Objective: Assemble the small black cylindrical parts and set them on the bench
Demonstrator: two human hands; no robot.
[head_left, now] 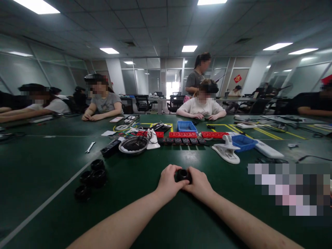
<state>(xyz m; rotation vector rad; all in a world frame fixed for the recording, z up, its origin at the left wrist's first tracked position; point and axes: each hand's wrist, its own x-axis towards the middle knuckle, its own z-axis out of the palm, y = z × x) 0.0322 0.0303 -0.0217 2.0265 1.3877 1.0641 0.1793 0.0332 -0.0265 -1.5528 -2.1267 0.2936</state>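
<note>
The left hand (168, 182) and right hand (199, 182) pinch a round black thing (183, 177), maybe touching the green table (135, 193). Fingers hide its sides. Four like it (98, 178) sit left; a metal bowl (133, 153) and white clip (227, 154) lie farther off.

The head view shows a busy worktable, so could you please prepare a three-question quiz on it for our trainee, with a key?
1. Multiple choice: what do the left hand and the right hand hold together?
A) a red strip
B) a black hollow part
C) a white stand
2. True or false: the wrench lies to the left of the round metal dish.
3. Count: how many loose black parts can be seen in the cluster to the left of the left hand?

Key: 1. B; 2. True; 3. Four.
</note>
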